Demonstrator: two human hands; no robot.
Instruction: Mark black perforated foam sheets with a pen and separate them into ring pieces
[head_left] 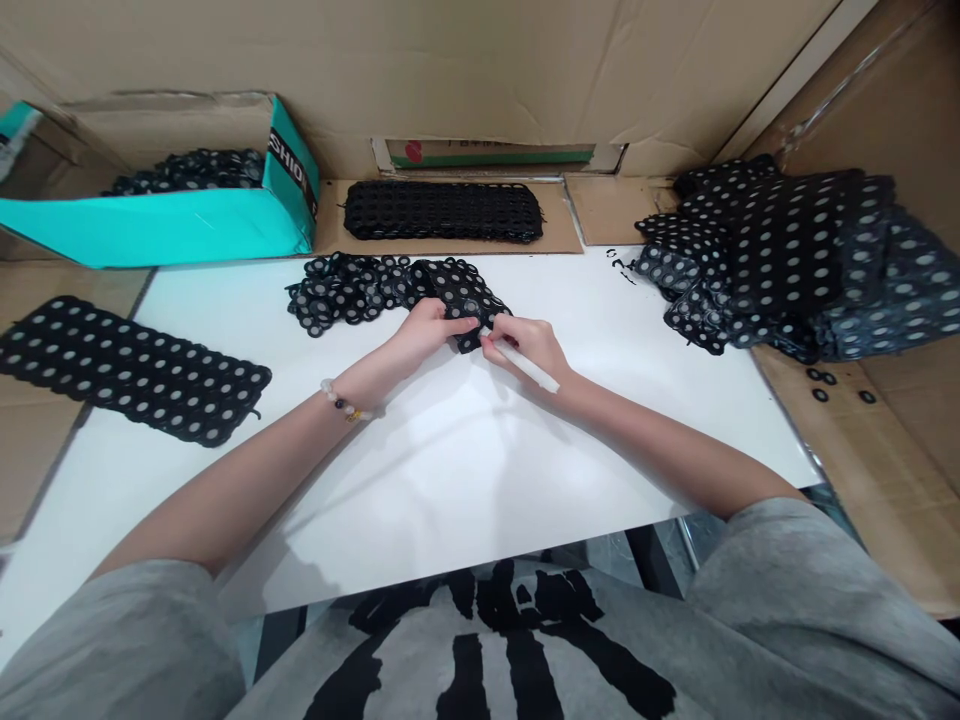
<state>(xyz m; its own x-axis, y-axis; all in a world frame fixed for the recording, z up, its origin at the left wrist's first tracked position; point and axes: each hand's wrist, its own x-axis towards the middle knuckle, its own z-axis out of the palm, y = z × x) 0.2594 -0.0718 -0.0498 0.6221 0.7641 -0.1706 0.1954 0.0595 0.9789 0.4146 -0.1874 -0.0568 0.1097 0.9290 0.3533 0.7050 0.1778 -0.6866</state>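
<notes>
A strip of black rings joined in a sheet (352, 290) lies bunched on the white table, its right end raised between my hands. My left hand (435, 325) pinches that end near its lower edge, thumb on top. In my right hand (531, 345) is a slim white pen-like tool (529, 366), held like a pencil, its tip against the sheet's edge. The tip itself is too small to make out. White shows through the ring holes.
A flat ring sheet (135, 370) lies at left, a folded black stack (442, 211) at the back. A turquoise box (165, 225) holds more sheets. At right rise a large heap (787, 240) and a few loose rings (820, 395). Cardboard walls (487, 70) enclose the white table (450, 480).
</notes>
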